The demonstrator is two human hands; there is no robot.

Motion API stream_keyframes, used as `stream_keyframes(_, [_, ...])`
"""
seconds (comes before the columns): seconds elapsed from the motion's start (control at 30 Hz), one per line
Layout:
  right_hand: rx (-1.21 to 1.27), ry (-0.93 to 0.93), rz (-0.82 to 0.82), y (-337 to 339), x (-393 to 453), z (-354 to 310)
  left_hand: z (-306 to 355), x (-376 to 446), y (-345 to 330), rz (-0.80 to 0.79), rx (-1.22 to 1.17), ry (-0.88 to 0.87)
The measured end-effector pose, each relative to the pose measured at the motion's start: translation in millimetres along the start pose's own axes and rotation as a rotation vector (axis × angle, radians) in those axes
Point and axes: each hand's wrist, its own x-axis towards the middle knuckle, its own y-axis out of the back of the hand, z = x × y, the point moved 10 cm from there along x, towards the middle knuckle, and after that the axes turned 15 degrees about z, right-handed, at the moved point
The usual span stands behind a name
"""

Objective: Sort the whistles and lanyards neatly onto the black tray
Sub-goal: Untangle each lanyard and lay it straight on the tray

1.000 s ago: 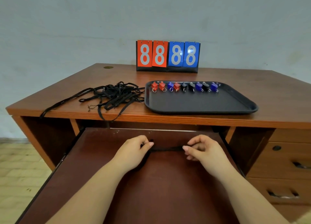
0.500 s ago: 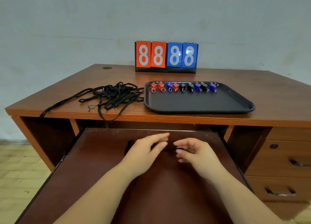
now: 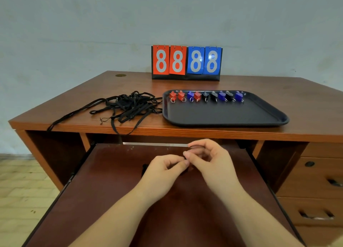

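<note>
A black tray lies on the wooden desk, with a row of several red, blue and black whistles along its far edge. Left of the tray lies a tangled pile of black lanyards, some strands hanging over the desk's front edge. Over the pull-out shelf, my left hand and my right hand meet fingertip to fingertip, fingers curled round a bunched black lanyard. Most of that lanyard is hidden under my left hand.
A flip scoreboard showing 88 in red and 88 in blue stands at the back of the desk. The pull-out shelf extends toward me. Drawers sit at the right, and tiled floor shows at the left.
A second ago my hands held the lanyard stretched straight between them. They have since come together at the middle, bunching it up, and my right hand has risen slightly.
</note>
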Motion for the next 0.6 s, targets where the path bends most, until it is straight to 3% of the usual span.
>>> stream_keyframes(0.17, [-0.047,0.002,-0.030,0,-9,12,-7,-1,1,0.022,-0.054,0.110])
stream_keyframes(0.37, [-0.131,-0.063,-0.298,-26,-28,23,-4,4,27,0.246,0.006,0.066])
stream_keyframes(0.47, [0.007,-0.209,-0.308,-34,-38,27,2,1,22,0.227,-0.056,0.069])
stream_keyframes(0.6, [0.018,-0.169,-0.256,-36,-41,22,8,-3,20,0.227,-0.089,0.073])
